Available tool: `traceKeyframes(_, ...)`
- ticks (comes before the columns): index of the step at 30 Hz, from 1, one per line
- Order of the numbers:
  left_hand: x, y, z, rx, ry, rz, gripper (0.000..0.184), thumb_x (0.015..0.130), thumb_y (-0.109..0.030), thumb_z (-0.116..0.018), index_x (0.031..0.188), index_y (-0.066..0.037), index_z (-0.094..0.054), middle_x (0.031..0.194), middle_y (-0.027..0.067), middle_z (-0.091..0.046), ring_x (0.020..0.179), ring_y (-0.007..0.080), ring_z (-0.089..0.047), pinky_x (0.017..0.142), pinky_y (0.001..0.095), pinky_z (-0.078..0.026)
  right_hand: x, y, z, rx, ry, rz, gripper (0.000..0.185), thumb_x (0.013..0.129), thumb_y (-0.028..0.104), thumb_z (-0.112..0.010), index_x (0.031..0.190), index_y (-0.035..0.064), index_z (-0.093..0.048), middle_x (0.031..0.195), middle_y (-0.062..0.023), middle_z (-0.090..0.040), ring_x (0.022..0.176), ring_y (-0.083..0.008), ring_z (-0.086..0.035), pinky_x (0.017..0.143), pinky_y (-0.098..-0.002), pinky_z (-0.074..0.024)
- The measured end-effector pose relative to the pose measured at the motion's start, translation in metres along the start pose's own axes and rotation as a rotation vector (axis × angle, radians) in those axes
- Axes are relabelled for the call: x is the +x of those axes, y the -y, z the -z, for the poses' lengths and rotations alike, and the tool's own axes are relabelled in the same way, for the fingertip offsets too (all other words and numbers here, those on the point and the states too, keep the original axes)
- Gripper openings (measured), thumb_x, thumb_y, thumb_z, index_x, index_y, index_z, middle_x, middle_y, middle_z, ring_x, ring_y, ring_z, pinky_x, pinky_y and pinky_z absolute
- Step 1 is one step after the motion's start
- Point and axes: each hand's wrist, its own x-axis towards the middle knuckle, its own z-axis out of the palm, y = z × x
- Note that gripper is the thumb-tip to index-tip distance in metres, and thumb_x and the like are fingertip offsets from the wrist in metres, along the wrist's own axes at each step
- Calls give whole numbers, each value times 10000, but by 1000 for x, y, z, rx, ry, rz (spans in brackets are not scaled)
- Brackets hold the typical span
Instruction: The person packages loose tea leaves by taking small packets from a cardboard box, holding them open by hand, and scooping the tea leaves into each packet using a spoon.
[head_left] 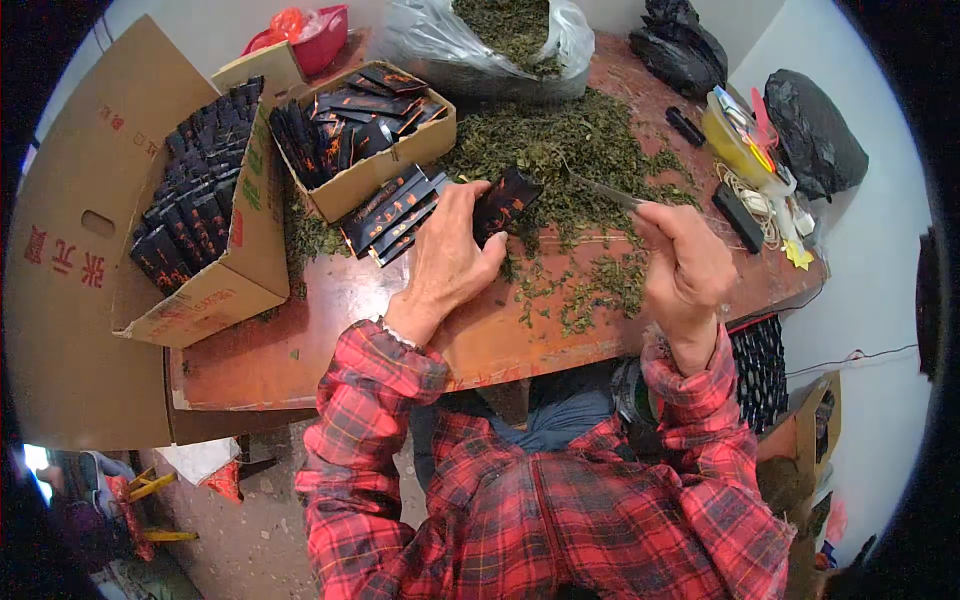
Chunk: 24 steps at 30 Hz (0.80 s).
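Dried green leaves (590, 140) lie heaped on the red-brown table (330, 350). My left hand (455, 250) is closed on a black packet (508, 200) with orange writing, tilted at the near edge of the heap. Just left of that hand, several similar black packets (392, 215) lie overlapping on the table. My right hand (685, 262) grips a thin metal tool (605, 190), whose tip points left into the leaves near the packet. The tool's far end is hard to make out among the leaves.
A cardboard box (215, 290) of upright black packets stands left, beside a smaller box (400, 150) of loose ones. Behind the heap is a clear plastic bag (430, 50) of leaves. A yellow container (730, 140), cords (757, 200) and black bags (815, 135) are at the right.
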Motion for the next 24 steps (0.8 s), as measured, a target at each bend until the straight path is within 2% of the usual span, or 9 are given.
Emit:
traceKeyframes(13,0,2,0,-7,7,5,604,830,-155,-769,1377,7,-571,1032,163,-592,788,284,-582,741,402,-514,2,-1,-2,-9,-22,146,358,743,-173,-727,1073,-35,-746,978,-178,-785,811,-324,-763,684,-385,-603)
traceKeyframes(24,1,3,0,-2,9,11,600,828,-154,-768,1375,-2,-572,1024,158,-602,768,275,-592,728,404,-518,2,-4,-3,0,-22,206,390,723,-181,-706,1090,-54,-741,995,-207,-783,825,-348,-767,687,-401,-615)
